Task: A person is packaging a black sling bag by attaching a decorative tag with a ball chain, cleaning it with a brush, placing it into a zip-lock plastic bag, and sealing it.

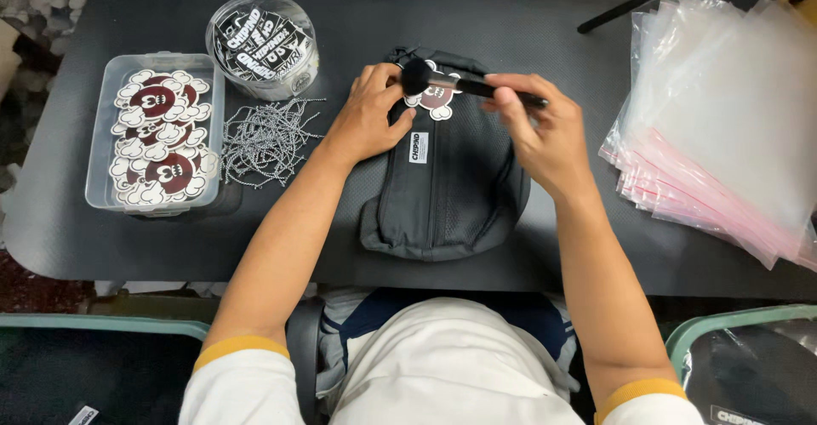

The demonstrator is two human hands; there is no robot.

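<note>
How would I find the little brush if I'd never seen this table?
Start at the black pouch lying mid-table on the dark mat. At its far end, the right hand holds a black-handled brush with a dark fluffy head. Nothing else there has bristles.

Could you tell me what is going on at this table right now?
A person seated at a black table holds a black brush in the right hand, its bristles over a cloud-shaped tag on a black cap. The left hand steadies the cap. To the left sit a tray of similar tags, a round tub of stickers and loose ball chains; clear bags lie right.
</note>
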